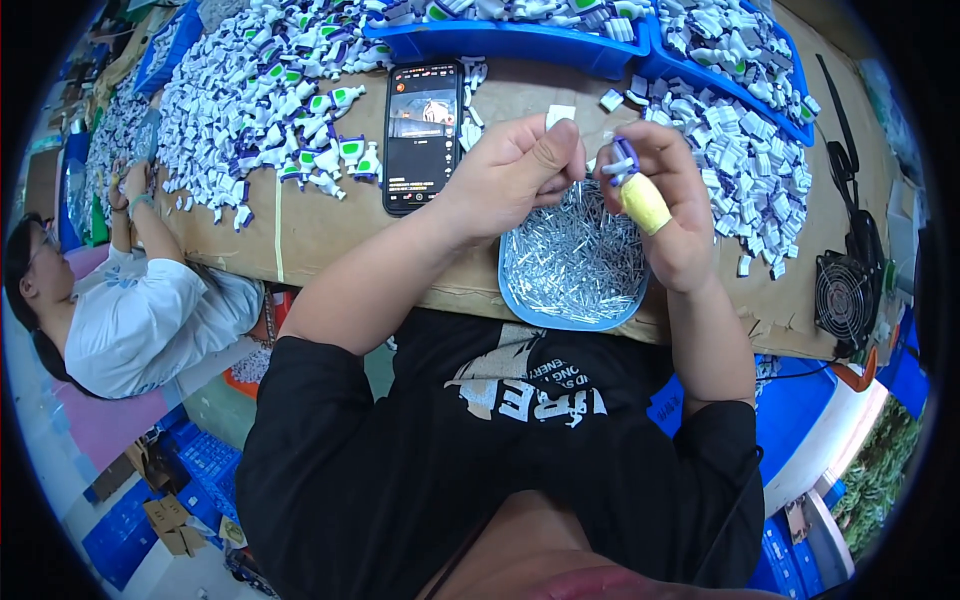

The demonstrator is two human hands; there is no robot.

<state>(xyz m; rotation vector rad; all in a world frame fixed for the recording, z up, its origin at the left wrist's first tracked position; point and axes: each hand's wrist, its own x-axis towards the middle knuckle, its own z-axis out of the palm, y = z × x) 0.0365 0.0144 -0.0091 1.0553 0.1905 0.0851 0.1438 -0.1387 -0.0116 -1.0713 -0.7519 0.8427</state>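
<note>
My left hand [520,172] pinches a small white plastic piece [560,116] between thumb and fingers. Beside it, my right hand [672,215] is closed on a small purple-and-white plastic part [622,162]; a yellow wrap [645,203] covers its thumb. Both hands are raised over the far side of a blue tray [574,324], a short gap apart. The tray is filled with thin silvery metal pins [570,265]. My left fingertips are partly hidden behind the thumb.
A phone [420,140] with a lit screen lies left of my hands. Heaped white, purple and green parts [270,100] cover the table beyond it. Blue bins [520,48] stand at the back, white pieces [755,170] at right near a black fan [843,290]. Another person [140,320] works at far left.
</note>
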